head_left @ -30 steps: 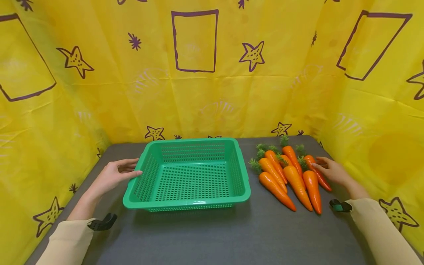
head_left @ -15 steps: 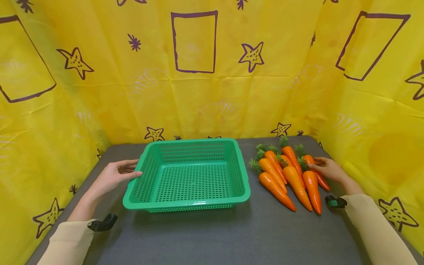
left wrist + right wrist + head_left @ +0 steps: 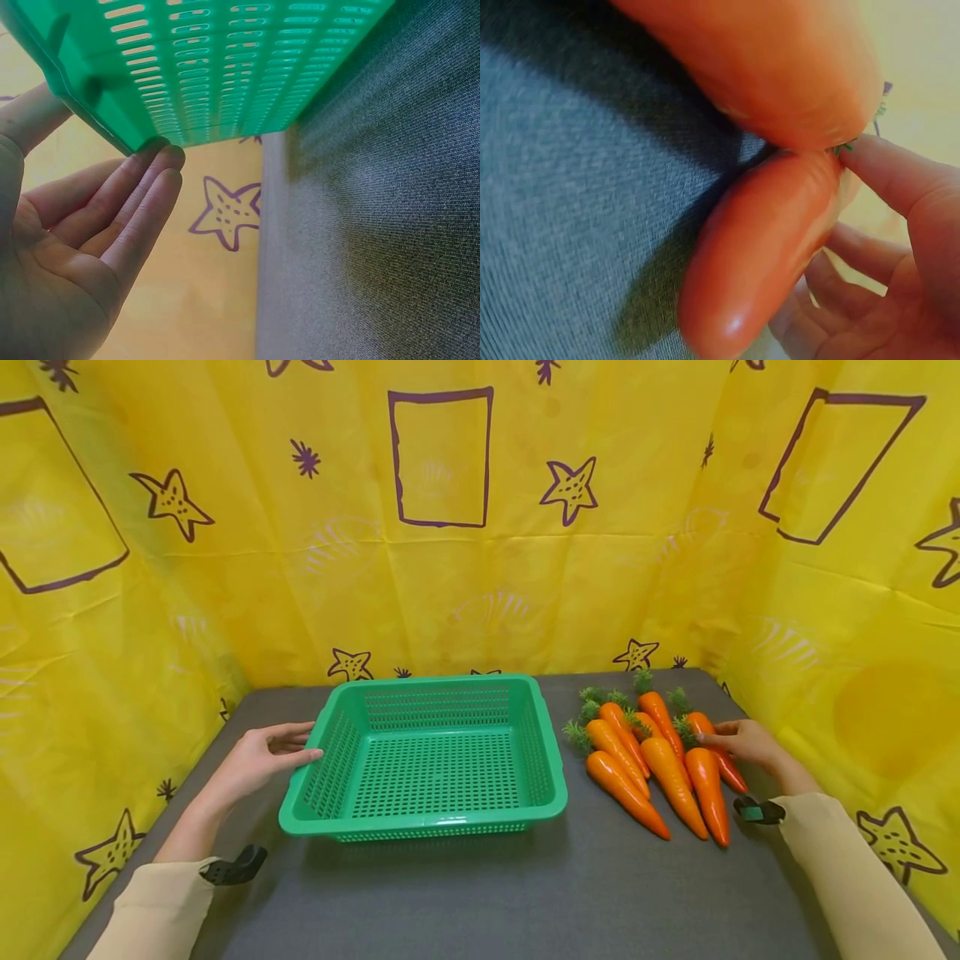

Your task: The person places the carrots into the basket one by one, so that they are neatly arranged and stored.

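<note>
The rightmost carrot (image 3: 718,751), glossy orange plastic with a frilly green top, lies at the outer edge of the carrot pile (image 3: 649,758), which sits just right of the green basket (image 3: 427,814) on the grey table (image 3: 525,893). The right hand (image 3: 741,744) curls thumb and fingers (image 3: 889,176) around that carrot, while the left hand (image 3: 258,758) rests relaxed, straight fingers against the basket's left rim. No brand, label or readable writing shows on carrot or basket.

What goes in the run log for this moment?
left hand touches basket rim | right hand on rightmost carrot | basket holds nothing
</note>
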`<state>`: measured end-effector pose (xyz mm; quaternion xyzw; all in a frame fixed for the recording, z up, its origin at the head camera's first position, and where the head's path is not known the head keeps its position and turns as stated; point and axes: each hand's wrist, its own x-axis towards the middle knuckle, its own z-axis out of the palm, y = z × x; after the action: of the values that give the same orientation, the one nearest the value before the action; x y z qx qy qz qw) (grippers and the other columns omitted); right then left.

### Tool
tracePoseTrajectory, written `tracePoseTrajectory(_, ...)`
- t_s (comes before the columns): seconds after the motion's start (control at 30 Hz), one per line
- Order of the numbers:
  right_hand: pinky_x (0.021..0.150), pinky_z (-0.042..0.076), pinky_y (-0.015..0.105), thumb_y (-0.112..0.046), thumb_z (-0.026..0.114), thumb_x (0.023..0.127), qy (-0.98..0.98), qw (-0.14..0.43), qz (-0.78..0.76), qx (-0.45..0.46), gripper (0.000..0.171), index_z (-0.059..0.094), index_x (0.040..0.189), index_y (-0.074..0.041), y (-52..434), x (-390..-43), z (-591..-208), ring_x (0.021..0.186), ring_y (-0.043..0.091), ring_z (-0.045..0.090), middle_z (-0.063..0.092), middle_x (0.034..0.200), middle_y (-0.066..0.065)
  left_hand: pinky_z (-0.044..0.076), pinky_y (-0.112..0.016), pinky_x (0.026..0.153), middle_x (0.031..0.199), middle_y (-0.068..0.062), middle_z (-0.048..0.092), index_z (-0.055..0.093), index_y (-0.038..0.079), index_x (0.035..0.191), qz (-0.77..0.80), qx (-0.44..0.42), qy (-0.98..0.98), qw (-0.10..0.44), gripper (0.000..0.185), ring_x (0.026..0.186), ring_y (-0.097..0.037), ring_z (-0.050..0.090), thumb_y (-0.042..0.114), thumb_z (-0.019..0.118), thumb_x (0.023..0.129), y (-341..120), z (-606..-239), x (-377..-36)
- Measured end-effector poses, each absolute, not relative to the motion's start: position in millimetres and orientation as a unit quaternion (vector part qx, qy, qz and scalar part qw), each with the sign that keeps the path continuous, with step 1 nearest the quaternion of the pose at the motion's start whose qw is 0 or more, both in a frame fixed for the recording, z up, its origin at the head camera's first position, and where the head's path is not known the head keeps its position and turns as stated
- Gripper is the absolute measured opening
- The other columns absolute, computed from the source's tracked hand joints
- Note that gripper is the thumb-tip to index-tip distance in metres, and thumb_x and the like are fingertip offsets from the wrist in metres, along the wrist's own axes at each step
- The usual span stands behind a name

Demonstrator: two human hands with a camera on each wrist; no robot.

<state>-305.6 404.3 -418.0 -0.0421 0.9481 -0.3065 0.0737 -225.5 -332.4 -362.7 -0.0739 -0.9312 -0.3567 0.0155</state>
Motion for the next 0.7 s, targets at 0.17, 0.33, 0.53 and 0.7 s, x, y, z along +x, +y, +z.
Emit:
tracePoseTrajectory(0.17, 0.080, 0.056, 0.041, -0.041, 0.055, 0.094, 0.942, 0.090, -0.322, -0.035, 0.076, 0.038, 0.131, 0.023, 403.0, -303.9, -416.2, 0.113, 0.049, 0.052, 0.040, 0.133, 0.042, 0.054, -0.039, 0.083, 0.128, -0.014, 0.061, 0.051, 0.011, 0.138, -0.358, -0.075, -0.931, 0.015, 0.068, 0.109, -0.028, 0.062, 0.050, 0.066, 0.084, -332.4, -363.5, -225.7)
tracePoseTrajectory(0.33, 0.080, 0.056, 0.039, -0.040, 0.055, 0.094, 0.933, 0.094, -0.347, -0.024, 0.075, 0.037, 0.132, 0.023, 402.0, -302.1, -415.7, 0.110, 0.045, 0.055, 0.039, 0.133, 0.041, 0.054, -0.032, 0.081, 0.127, -0.012, 0.061, 0.052, 0.012, 0.137, -0.354, -0.076, -0.932, 0.016, 0.067, 0.102, -0.010, 0.063, 0.050, 0.066, 0.084, -333.1, -363.6, -226.1)
tracePoseTrajectory(0.53, 0.077, 0.056, 0.032, -0.039, 0.055, 0.095, 0.924, 0.087, -0.373, -0.020, 0.075, 0.035, 0.133, 0.023, 404.4, -300.8, -415.7, 0.102, 0.035, 0.062, 0.039, 0.134, 0.041, 0.054, -0.030, 0.081, 0.126, -0.011, 0.062, 0.052, 0.013, 0.137, -0.353, -0.077, -0.932, 0.018, 0.066, 0.099, -0.001, 0.061, 0.050, 0.067, 0.084, -333.7, -363.5, -226.0)
tracePoseTrajectory(0.7, 0.072, 0.054, 0.024, -0.039, 0.054, 0.095, 0.924, 0.082, -0.373, -0.019, 0.077, 0.032, 0.133, 0.025, 408.3, -300.6, -414.6, 0.099, 0.030, 0.064, 0.037, 0.135, 0.043, 0.054, -0.029, 0.080, 0.125, -0.011, 0.063, 0.052, 0.013, 0.136, -0.355, -0.076, -0.932, 0.021, 0.065, 0.098, -0.002, 0.062, 0.049, 0.067, 0.084, -333.2, -363.5, -226.0)
